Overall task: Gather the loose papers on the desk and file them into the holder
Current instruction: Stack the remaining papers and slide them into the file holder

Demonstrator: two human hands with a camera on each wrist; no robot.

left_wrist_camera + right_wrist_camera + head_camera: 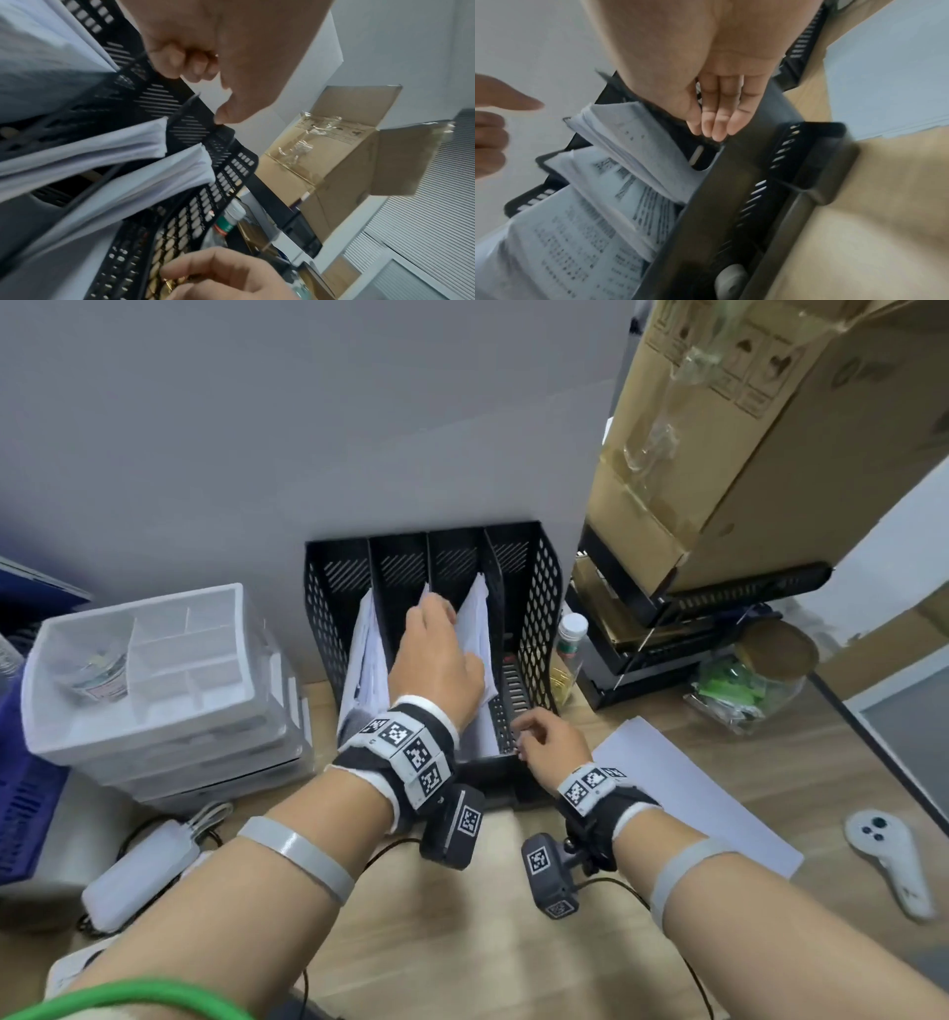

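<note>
A black mesh file holder (539, 608) with several slots stands against the wall. White printed papers (477, 629) lean in its three left slots, and the right slot shows none. My left hand (436, 654) is over the middle slots. In the left wrist view its fingers (185, 60) are curled with nothing visible in them, and the thumb tip touches a divider's top edge. My right hand (544, 742) is at the front of the right slot, its straight fingers (718, 113) touching a divider. A stack of loose white sheets (683, 788) lies on the desk to the right.
A white drawer organizer (154, 670) stands left of the holder, with a blue crate (20, 788) beyond it. A bottle (570, 639), black trays (693, 618), a cardboard box (744, 428) and a jar (755, 670) crowd the right. A white controller (888, 860) lies front right.
</note>
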